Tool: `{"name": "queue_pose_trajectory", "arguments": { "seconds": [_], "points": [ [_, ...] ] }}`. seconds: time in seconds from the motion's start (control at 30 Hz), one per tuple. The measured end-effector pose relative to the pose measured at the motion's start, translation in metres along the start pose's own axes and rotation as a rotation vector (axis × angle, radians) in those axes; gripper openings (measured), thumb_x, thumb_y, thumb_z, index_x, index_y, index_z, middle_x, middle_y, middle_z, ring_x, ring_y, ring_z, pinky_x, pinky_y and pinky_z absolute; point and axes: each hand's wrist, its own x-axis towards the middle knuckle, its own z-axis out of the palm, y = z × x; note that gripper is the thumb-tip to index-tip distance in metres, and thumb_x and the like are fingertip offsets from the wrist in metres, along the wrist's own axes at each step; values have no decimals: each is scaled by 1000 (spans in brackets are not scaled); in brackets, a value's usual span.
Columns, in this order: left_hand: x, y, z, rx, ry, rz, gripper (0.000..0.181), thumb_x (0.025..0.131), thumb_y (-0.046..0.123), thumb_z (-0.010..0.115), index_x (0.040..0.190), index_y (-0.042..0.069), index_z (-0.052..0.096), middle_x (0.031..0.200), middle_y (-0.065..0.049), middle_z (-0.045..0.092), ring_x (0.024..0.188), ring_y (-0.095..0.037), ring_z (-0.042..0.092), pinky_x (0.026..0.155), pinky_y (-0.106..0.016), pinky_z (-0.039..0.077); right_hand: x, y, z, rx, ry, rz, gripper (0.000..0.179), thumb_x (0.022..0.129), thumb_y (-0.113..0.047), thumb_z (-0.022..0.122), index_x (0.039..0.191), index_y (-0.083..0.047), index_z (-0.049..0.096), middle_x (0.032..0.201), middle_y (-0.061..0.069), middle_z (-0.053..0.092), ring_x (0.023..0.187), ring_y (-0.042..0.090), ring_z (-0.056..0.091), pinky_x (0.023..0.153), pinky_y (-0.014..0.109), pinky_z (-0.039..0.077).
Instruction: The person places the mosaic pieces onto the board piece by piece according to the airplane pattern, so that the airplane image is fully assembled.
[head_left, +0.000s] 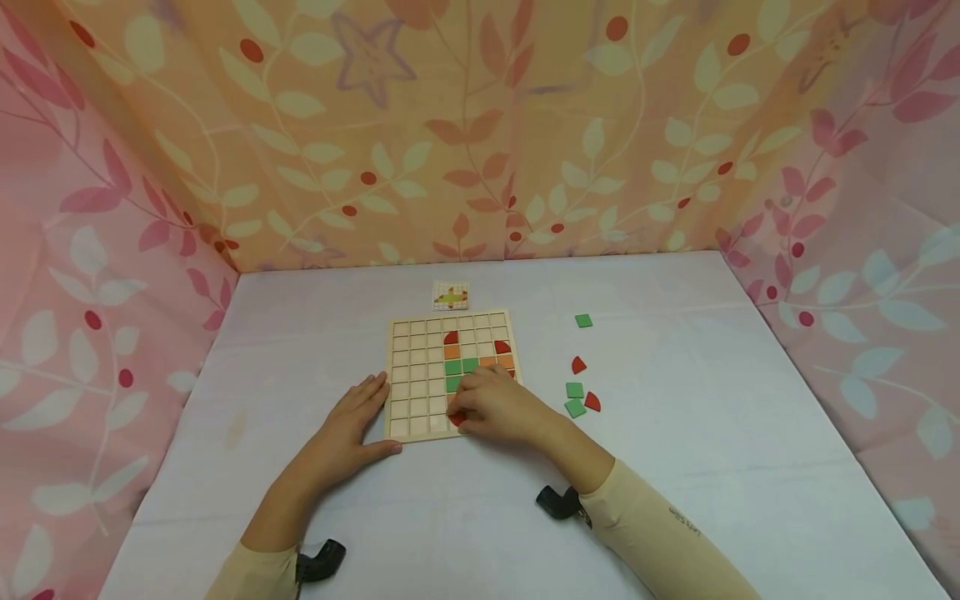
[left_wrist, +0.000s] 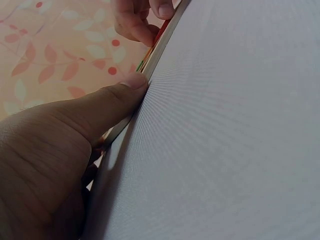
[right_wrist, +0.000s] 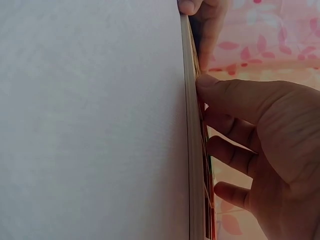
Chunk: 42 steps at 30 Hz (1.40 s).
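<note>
A wooden grid board (head_left: 416, 375) lies on the table, its right part holding green and orange squares and red quarter-circle pieces. My left hand (head_left: 348, 425) rests against its left side, fingers fairly straight, thumb (left_wrist: 135, 81) at the front edge. Over the board's front row, my right hand (head_left: 498, 406) has its thumb and fingers bent at a red quarter-circle piece (head_left: 457, 420), pinching it at its cell. That hand hides several cells and pieces beneath it. In the right wrist view, the right thumb (right_wrist: 207, 82) touches the board's edge side.
Loose green squares (head_left: 574, 390) and red quarter-circles (head_left: 592, 402) lie right of the board, with another green square (head_left: 583, 320) farther back. A small pattern card (head_left: 451, 296) sits behind the board. Patterned cloth walls (head_left: 480, 125) border the white table (head_left: 675, 433).
</note>
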Motion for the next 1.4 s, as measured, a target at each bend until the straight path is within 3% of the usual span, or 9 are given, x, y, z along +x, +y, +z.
{"name": "queue_pose_trajectory", "arguments": {
  "seconds": [0.5,0.9,1.1,1.4],
  "points": [
    [0,1,-1,4,1,-1,106,83,59,78,162,9,28,172,-1,18,159,-27,13,129,-49,14,1,-1,2,-36,8,12,16,93,-26,72,106,-31,80,101,-17,65,105,9,55,101,34,40],
    [-1,1,2,2,63,53,104,82,55,81,159,3,34,170,-9,26,157,-34,20,126,-55,19,-2,-3,-6,-51,-7,15,14,93,-27,74,105,-28,80,97,-15,66,100,8,56,95,32,42],
    [0,-1,3,0,61,56,105,82,54,81,159,3,33,169,-10,25,157,-33,19,127,-53,17,-5,1,-21,-2,33,-7,17,91,-20,73,104,-25,81,96,-13,68,98,10,58,91,32,43],
    [0,0,1,-6,13,7,105,83,53,82,161,6,30,171,-4,20,159,-28,14,129,-51,14,-20,13,-66,12,127,65,19,92,-19,76,110,-21,80,105,-9,71,108,15,61,102,41,46]
  ]
}}
